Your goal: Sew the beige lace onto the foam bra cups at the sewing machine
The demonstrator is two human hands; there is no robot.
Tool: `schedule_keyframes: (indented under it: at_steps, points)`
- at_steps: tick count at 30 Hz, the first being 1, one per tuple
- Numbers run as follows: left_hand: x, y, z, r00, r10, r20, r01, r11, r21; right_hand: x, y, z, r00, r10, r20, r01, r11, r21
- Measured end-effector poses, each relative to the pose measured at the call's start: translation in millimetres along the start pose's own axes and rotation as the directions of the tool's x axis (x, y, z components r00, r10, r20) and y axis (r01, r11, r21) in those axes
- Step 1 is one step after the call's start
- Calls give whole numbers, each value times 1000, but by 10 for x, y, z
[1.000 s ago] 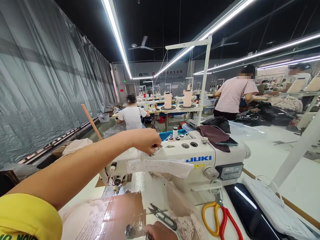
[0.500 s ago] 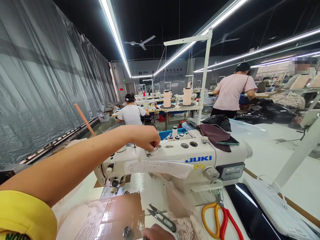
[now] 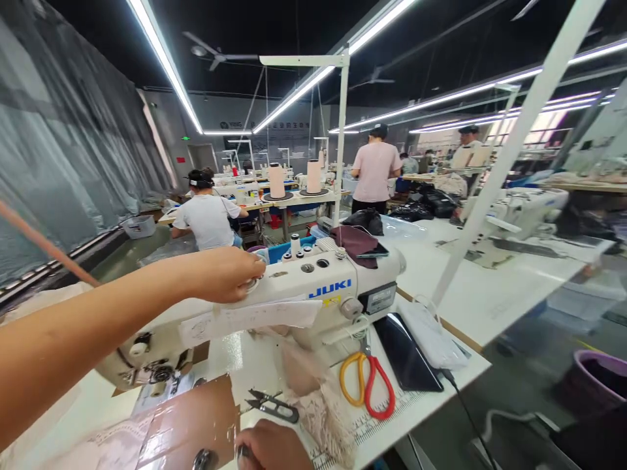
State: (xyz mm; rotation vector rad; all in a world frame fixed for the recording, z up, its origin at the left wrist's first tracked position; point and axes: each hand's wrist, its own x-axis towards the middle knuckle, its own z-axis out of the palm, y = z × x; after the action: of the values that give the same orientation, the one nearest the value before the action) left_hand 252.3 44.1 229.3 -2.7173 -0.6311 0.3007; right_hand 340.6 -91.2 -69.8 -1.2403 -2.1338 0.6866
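My left hand (image 3: 235,273) reaches over the top of the white sewing machine (image 3: 289,284), fingers curled down at a round metal fitting (image 3: 253,284). What the fingertips grip is hidden. Low in the view, my right hand (image 3: 274,447) is closed beside a small dark, rounded piece (image 3: 243,450), too little shown to name. Just above it lie black thread snips (image 3: 274,406). Pale lace fabric (image 3: 323,418) is bunched to their right. A similar dark metal piece (image 3: 204,459) rests on the brown, glossy sheet (image 3: 189,421).
Scissors (image 3: 367,385) with yellow and red handles lie right of the lace, near a black phone (image 3: 409,352) and a white pack (image 3: 435,336). A paper note (image 3: 249,320) hangs on the machine. Thread cones (image 3: 295,245) stand behind. Co-workers (image 3: 376,166) are farther off.
The view has swung to the right, showing more of the neighbouring table. My left hand stays at the machine top; my right hand shows more fully below the snips.
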Motion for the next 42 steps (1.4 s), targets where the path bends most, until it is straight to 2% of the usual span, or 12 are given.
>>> schedule_keyframes:
  at_steps: [4, 9, 13, 16, 19, 22, 24, 27, 30, 33, 37, 42]
  points:
    - [12, -34, 39, 999, 31, 41, -30, 999, -17, -26, -175, -176, 996, 87, -9, -85, 989, 121]
    - [8, -43, 112, 1000, 16, 0, -16, 997, -76, -74, -307, -318, 993, 117, 9, -115, 964, 239]
    - [30, -41, 147, 1000, -3, -5, 3, 995, -103, -123, -278, -334, 997, 70, 20, -71, 886, 458]
    - [51, -70, 99, 998, -47, 31, 50, 995, -91, -148, -289, -413, 998, 13, -69, 29, 825, 564]
    - [0, -104, -24, 990, -140, 17, 141, 989, -48, -114, -389, -633, 979, -52, -196, 149, 838, 525]
    - [-166, -76, -191, 990, -137, -18, 135, 984, -113, 27, -523, -984, 948, -100, -301, 223, 884, 410]
    - [-329, -20, -295, 991, -124, -55, 106, 961, -257, 197, -592, -1242, 879, -189, -438, 306, 928, 213]
    - [-623, 94, -371, 987, -128, -99, 56, 841, -538, 552, -649, -1563, 761, -360, -540, 354, 928, -120]
    - [-967, 269, -308, 989, -133, -72, 30, 639, -768, 933, -672, -1727, 709, -441, -550, 317, 896, -311]
    - [-1311, 540, -119, 991, -129, -38, 19, 417, -909, 1214, -681, -1750, 719, -481, -502, 245, 851, -465]
    - [-1636, 898, 279, 977, -206, -48, 1, 229, -973, 1357, -706, -1703, 740, -467, -484, 130, 806, -578]
    - [-1756, 1024, 821, 970, -244, 16, 1, -61, -998, 1356, -779, -1650, 780, -423, -461, 10, 745, -667]
